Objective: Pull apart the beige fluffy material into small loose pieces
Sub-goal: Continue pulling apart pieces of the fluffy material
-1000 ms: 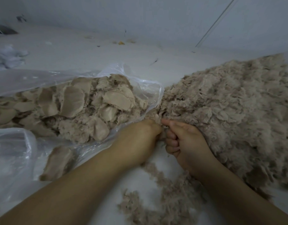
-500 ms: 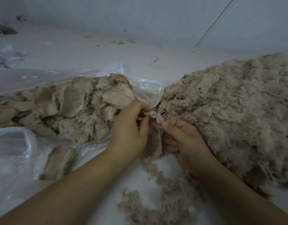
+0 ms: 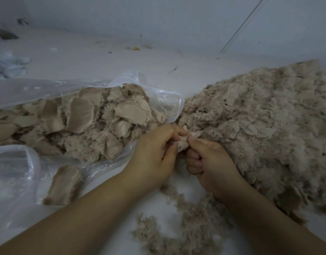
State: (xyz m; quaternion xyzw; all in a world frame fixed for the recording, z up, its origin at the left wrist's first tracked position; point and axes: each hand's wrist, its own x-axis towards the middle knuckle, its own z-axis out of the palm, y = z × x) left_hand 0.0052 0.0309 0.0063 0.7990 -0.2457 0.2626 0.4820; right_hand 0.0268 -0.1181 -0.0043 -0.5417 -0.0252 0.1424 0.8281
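Left hand (image 3: 154, 153) and right hand (image 3: 210, 162) both pinched one beige clump (image 3: 183, 141), plastic bag (image 3: 20, 172) of compressed pieces at nine o'clock, loose fluffy pile (image 3: 259, 126) at three o'clock.

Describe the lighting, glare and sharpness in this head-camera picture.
Head view: dim, flat, bluish light with soft shadows; bright glare streaks on the clear plastic bag; wide-angle bending toward the edges; forearms at the bottom blurred, while the hands and the pressed beige clumps look fairly sharp.

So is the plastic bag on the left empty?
No, the plastic bag holds many beige clumps.
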